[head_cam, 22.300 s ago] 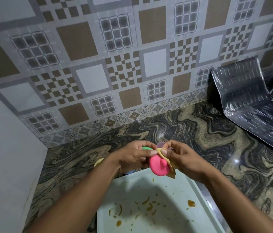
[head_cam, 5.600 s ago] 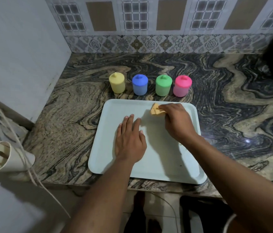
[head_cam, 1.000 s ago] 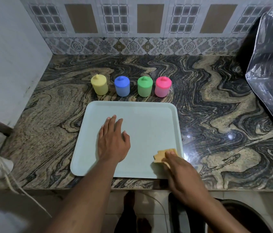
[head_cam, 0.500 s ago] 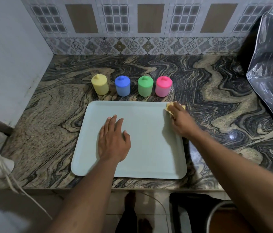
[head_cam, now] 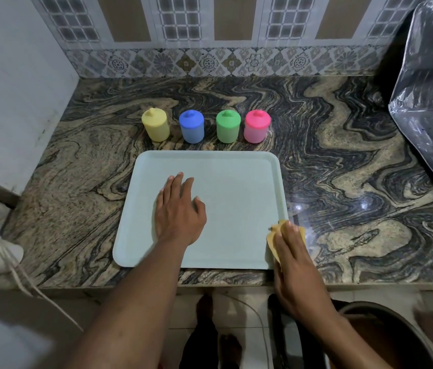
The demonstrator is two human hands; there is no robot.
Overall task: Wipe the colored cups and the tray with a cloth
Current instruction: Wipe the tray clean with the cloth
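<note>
Both hands rested on the pale-green plastic tray (head_cam: 236,187): left hand (head_cam: 179,211) flat, empty; right hand (head_cam: 294,265) pressed a crumpled yellow cloth (head_cam: 272,237) under straight fingers.

Left hand (head_cam: 179,211) flat, palm down; right hand (head_cam: 294,258) flat, arm outstretched.

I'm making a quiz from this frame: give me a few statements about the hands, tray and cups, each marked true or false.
1. The left hand lies flat on the tray. True.
2. The right hand presses the cloth at the tray's far left corner. False: it is by the near right corner.
3. The pink cup ends the row on the right. True.
4. The blue cup stands on the tray. False: it stands on the counter behind the tray.
</note>
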